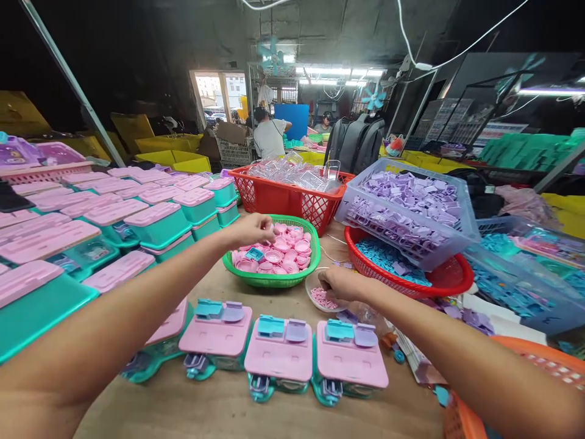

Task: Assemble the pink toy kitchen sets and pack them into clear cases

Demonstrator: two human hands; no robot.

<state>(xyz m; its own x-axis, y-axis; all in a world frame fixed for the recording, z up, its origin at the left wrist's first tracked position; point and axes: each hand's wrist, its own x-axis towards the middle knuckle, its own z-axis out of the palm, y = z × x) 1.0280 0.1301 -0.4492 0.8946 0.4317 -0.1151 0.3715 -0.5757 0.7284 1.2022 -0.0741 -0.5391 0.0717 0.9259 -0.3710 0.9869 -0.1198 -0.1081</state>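
The left hand (pixel 250 231) hangs over the green basket (pixel 270 280) of pink round parts (pixel 274 256), fingers curled, while the right hand (pixel 342 285) reaches into the white bowl (pixel 309 285) of small pink pieces (pixel 322 298); whether either grips anything cannot be told. Should the right hand catch the rim, the bowl could tip and spill onto the bench (pixel 274 421). The pieces lie jumbled, without a shared long axis; the round parts face various ways.

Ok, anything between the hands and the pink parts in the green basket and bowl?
Nothing visible is in the way. The left hand is over the edge of the green basket, where a teal piece leaves most pink round parts exposed; the right hand is at the bowl of small pink pieces.
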